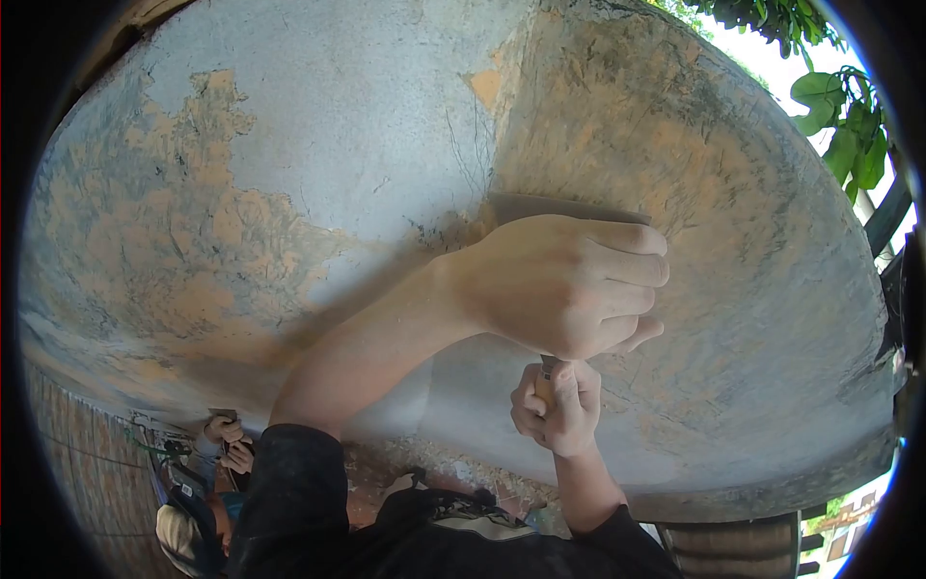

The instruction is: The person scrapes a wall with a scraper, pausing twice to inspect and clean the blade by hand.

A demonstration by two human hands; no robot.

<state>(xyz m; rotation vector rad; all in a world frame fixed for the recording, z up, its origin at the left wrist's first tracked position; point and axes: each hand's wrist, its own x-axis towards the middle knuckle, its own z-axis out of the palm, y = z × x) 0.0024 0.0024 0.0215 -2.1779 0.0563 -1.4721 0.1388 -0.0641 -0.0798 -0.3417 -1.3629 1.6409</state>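
Observation:
A curved wall (338, 106), patchy grey and orange-brown, fills the view in front of me. My left hand (569, 285) is raised against it, fingers curled round a flat dark blade (569, 207) whose long edge lies along the wall above the knuckles. Just below, my right hand (561, 405) is closed round the yellowish handle (545, 384) of a small tool. The tool's metal part runs up beneath my left hand, where its tip is hidden.
At the lower left another person in a cap (181, 536) works with both hands near the wall's foot. A ribbed brown surface (87, 463) stands beside them. Leaves (849, 125) hang at the upper right. Rubble (453, 468) lies low behind my arms.

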